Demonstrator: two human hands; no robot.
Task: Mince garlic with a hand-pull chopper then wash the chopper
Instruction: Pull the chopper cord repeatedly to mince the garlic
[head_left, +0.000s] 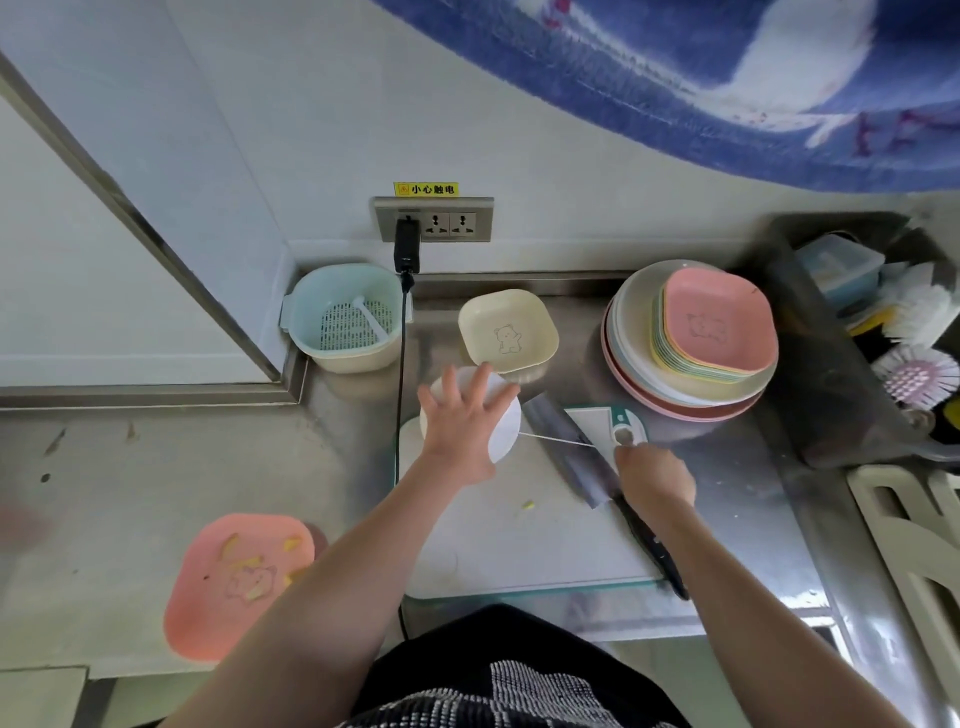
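Note:
The white round hand-pull chopper stands at the far left corner of the white cutting board. My left hand lies on top of its lid with the fingers spread flat. A thin white cord runs taut from the chopper to my right hand, whose curled fingers hide the pull handle. A cleaver with a black handle lies on the board under the cord. A small yellow garlic scrap lies on the board.
A pink dish with garlic peels sits front left. A cream dish and a blue strainer basket stand behind the board. Stacked plates and dishes sit at the right. A black cable hangs from the wall socket. A sink with brushes is far right.

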